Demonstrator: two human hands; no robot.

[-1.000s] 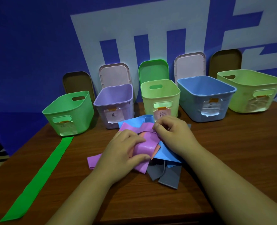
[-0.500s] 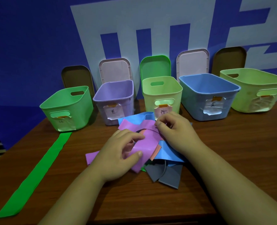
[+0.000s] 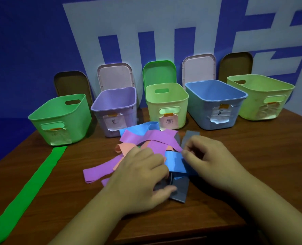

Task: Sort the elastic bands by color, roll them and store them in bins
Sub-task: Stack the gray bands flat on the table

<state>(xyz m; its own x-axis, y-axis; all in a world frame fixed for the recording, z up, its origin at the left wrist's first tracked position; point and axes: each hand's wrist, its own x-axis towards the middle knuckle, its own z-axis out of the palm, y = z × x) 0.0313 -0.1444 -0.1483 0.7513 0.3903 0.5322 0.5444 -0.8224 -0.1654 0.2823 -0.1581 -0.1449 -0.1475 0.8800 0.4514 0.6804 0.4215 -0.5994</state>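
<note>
Left hand has slid onto grey band, flat; right hand pinches blue band; five bins.

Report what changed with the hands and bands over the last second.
The left hand released the purple band and slid nearer, now pressing the blue band and grey band. The right hand shifted right to the blue band's edge; its grip is unclear. The purple band lies spread, a peach band uncovered. The green band and bins stayed.
</note>
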